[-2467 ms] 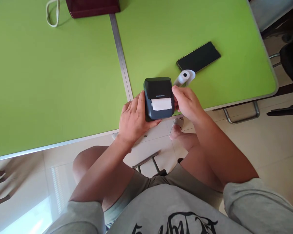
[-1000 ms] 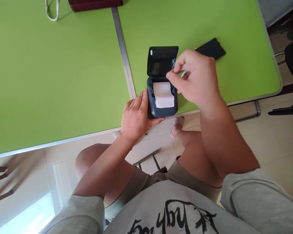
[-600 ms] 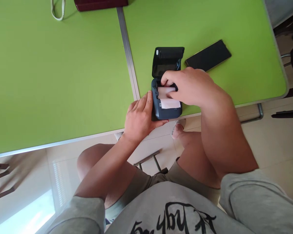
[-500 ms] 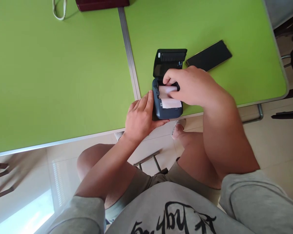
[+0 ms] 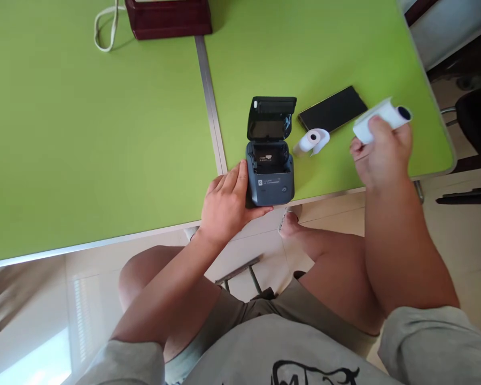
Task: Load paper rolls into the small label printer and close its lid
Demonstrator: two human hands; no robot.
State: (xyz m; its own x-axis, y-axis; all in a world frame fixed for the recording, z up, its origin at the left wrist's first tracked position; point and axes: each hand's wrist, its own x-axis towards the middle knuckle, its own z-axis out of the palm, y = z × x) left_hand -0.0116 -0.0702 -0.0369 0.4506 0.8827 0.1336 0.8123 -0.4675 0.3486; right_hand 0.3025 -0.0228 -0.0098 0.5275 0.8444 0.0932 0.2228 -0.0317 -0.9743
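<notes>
Your right hand (image 5: 385,152) is closed around a larger white roll (image 5: 385,109), thumb pressed across it, with the dark core showing at the roll's right end and a loose paper edge standing off its upper side. You hold it raised over the right part of the desk, and both hand and roll are a little blurred. Your left hand (image 5: 226,206) is at the dark blue device (image 5: 270,191), gripping its near left corner: the fingers lie along its left side and the thumb runs across its near edge. The device sits at the near edge of the desk, its black lid (image 5: 270,118) swung open at the far side and its compartment (image 5: 269,155) exposed, with a small pale label visible inside.

Between your two hands, just to the right of the device, a smaller white roll (image 5: 304,143) stands on the desk, cored end facing up and a loose curl of paper reaching right. Just beyond it a black phone (image 5: 333,109) lies slanted, screen up; you cannot tell from here whether the curl touches it. Farther out, a metal strip (image 5: 210,101) crosses the green desk (image 5: 104,133), leading to a dark red box (image 5: 170,21) with a white cord (image 5: 114,32) looped at its left.
</notes>
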